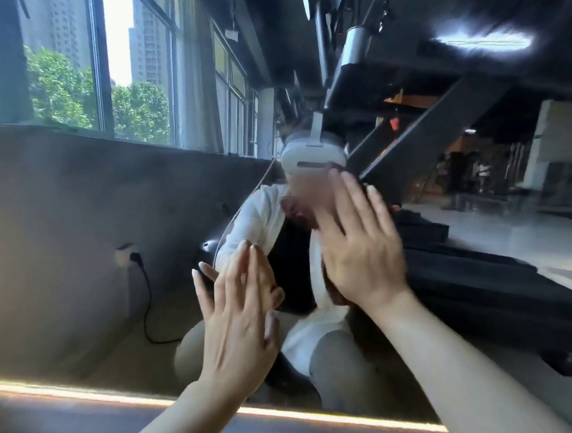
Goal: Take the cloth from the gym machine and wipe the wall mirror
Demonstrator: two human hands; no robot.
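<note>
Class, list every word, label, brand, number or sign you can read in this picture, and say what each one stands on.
None can be read.
Headset reflected in the mirror: no readable brand or lettering.
Signs by the windows: too blurred to read.
Left hand and right hand: bare, no text.

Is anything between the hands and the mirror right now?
Nothing visible: left hand and right hand lie flat, fingers spread, against the mirror. No cloth shows under either.

Left hand (238, 317) and right hand (359, 251) lie flat, fingers straight, against the wall mirror (75, 237).
</note>
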